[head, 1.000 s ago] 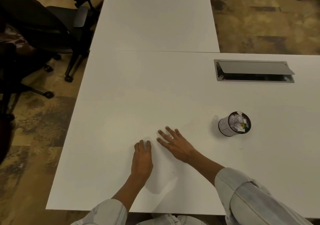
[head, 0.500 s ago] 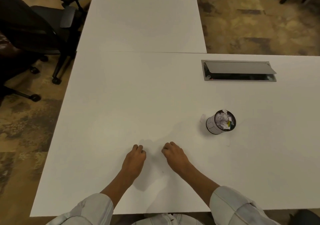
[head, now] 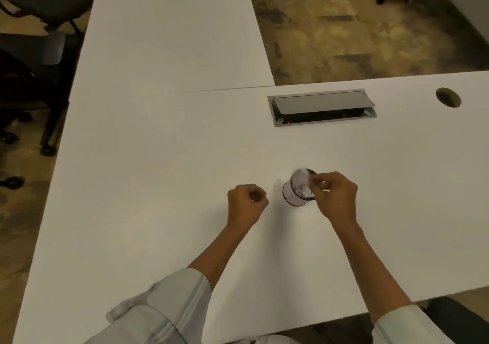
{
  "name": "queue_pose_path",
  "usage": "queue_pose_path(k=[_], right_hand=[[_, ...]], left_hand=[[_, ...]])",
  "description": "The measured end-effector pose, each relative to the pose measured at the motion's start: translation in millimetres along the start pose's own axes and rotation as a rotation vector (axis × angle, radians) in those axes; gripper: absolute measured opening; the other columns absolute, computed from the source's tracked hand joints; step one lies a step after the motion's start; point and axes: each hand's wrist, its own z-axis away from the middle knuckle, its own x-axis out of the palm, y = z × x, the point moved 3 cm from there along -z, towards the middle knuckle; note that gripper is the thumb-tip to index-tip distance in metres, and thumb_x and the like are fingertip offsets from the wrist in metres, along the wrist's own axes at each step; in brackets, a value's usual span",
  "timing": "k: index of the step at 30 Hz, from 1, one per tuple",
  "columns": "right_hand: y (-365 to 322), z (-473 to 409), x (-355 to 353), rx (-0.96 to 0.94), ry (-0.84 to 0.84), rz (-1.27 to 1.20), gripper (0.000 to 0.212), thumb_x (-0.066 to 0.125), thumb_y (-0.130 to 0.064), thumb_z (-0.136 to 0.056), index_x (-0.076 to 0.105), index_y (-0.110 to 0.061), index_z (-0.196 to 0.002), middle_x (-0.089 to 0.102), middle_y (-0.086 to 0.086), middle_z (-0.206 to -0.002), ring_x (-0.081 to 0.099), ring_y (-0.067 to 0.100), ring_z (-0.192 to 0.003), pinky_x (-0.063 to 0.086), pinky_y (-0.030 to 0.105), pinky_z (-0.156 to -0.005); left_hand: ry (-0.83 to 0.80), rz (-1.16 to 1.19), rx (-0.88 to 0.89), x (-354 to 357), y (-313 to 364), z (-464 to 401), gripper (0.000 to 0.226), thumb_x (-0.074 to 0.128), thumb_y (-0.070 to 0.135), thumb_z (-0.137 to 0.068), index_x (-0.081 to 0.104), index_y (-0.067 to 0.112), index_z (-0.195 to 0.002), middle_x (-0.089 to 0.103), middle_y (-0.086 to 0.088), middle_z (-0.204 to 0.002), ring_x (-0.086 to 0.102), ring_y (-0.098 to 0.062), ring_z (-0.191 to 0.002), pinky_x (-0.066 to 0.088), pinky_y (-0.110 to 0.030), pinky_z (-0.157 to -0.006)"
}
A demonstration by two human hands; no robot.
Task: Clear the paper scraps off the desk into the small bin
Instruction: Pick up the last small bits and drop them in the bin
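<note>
The small bin [head: 292, 194], a white cylinder with a dark rim, stands on the white desk [head: 158, 184] and is filled with crumpled paper scraps [head: 301, 184]. My right hand [head: 334, 198] hovers over the bin's right rim with its fingertips pinched together above the opening; whether a scrap is between them is not visible. My left hand [head: 247, 202] is curled into a fist on the desk just left of the bin, its contents hidden. One small white scrap [head: 277, 184] lies on the desk against the bin's left side.
A grey cable hatch [head: 322, 106] with its lid ajar sits behind the bin, and a round grommet hole [head: 448, 97] lies at the far right. A second desk [head: 169, 34] joins at the back. Black office chairs [head: 34, 60] stand to the left.
Both hands went from lying flat on the desk to curling into fists, then moved right. The right hand now sits over the bin and the left fist beside it.
</note>
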Motion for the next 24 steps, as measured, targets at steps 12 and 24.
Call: queue_pose_path(k=[12, 24], right_hand=[[30, -48, 0, 0.100, -0.144, 0.080, 0.011, 0.082, -0.013, -0.070, 0.075, -0.020, -0.074, 0.072, -0.005, -0.069, 0.068, 0.005, -0.064, 0.054, 0.018, -0.058], [35, -53, 13, 0.071, -0.212, 0.261, 0.013, 0.075, -0.012, -0.076, 0.072, -0.025, -0.073, 0.073, -0.005, -0.073, 0.067, 0.012, -0.061, 0.054, 0.024, -0.054]], left_hand=[[-0.086, -0.169, 0.186, 82, 69, -52, 0.007, 0.073, 0.007, -0.075, 0.071, 0.013, -0.077, 0.073, -0.003, -0.075, 0.068, -0.017, -0.071, 0.059, -0.034, -0.068], [-0.219, -0.537, 0.243, 100, 67, -60, 0.019, 0.065, 0.010, -0.080, 0.059, 0.013, -0.097, 0.069, -0.010, -0.086, 0.062, -0.028, -0.076, 0.051, -0.036, -0.068]])
